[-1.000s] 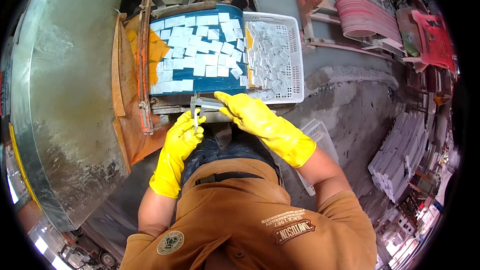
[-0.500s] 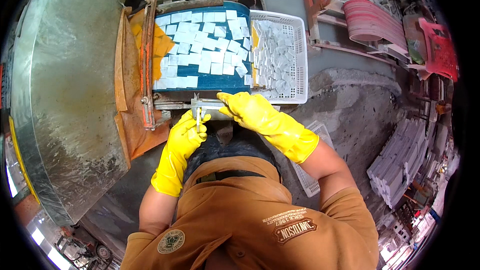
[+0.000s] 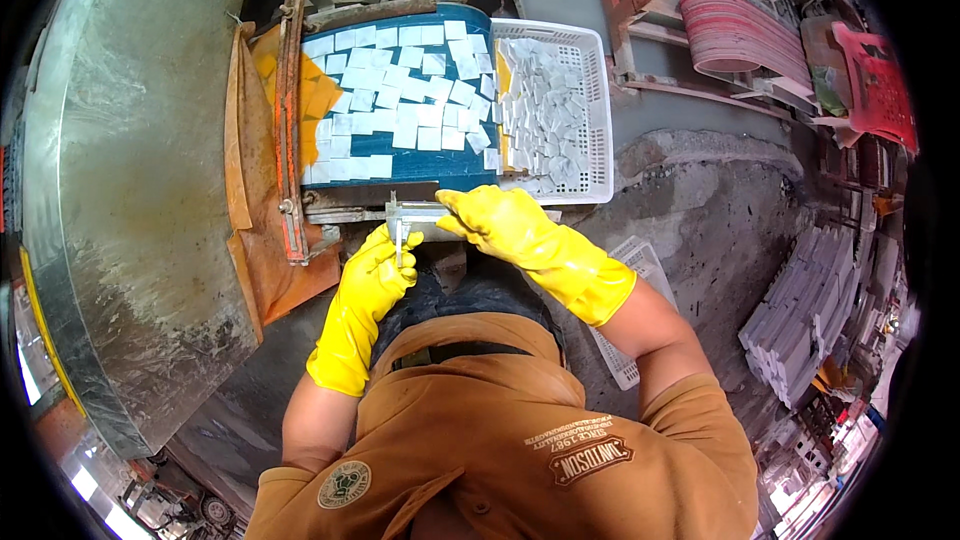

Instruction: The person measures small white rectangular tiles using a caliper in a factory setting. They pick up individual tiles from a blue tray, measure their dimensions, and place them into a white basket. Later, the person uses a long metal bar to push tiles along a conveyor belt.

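Both my hands wear yellow rubber gloves. In front of my waist, my right hand [image 3: 505,225] is closed around the beam of a metal caliper [image 3: 416,212] that points left. My left hand [image 3: 368,280] pinches a small pale tile [image 3: 400,244], seen nearly edge-on, at the caliper's jaws. Whether the jaws touch it on both sides is too small to tell. Just beyond my hands lies a blue conveyor belt [image 3: 455,168] scattered with several white-grey square tiles [image 3: 408,128]. A white plastic basket [image 3: 603,110] at the belt's right end holds a heap of such tiles.
A red-orange metal bar [image 3: 289,130] and orange sheeting [image 3: 240,140] border the belt's left end. Farther left stands a large grey metal housing [image 3: 140,190]. Another white basket [image 3: 625,365] sits by my right elbow. Stacked pale slabs [image 3: 805,315] and pink-red oval pieces [image 3: 745,35] lie right.
My hands keep their grip on the caliper and the small tile, with only a slight shift. The whole view has moved a little, so the belt and tiles appear slightly farther left.
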Available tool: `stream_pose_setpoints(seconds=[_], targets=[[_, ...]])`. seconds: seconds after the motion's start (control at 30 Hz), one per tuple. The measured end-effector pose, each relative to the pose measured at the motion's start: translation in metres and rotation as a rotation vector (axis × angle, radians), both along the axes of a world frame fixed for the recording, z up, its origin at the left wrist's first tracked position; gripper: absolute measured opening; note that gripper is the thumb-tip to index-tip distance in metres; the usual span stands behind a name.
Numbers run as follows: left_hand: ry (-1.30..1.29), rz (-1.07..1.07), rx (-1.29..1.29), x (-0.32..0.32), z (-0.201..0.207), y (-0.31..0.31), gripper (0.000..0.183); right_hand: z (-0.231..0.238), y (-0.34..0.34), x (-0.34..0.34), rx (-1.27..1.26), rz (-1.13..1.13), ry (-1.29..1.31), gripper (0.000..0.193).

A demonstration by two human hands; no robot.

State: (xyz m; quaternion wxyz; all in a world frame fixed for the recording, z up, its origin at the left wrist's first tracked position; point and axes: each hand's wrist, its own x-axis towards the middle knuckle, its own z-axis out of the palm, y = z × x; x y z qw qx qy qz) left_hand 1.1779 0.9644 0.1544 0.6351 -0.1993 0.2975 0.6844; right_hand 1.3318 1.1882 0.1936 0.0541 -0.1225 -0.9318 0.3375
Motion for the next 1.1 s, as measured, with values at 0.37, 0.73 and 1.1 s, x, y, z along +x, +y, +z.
stream_pose_setpoints(seconds=[0.37,0.73,1.1], targets=[[-0.018,0.004,-0.043,0.002,-0.003,0.001,0.04,-0.001,0.0,0.004,0.026,0.02,-0.038,0.039],[0.362,-0.285,0.039,0.005,0.021,0.007,0.052,-0.007,0.005,0.006,0.095,0.032,-0.014,0.038],[0.468,-0.394,-0.031,0.005,0.023,0.012,0.055,-0.007,0.005,0.007,0.085,0.034,-0.024,0.039]])
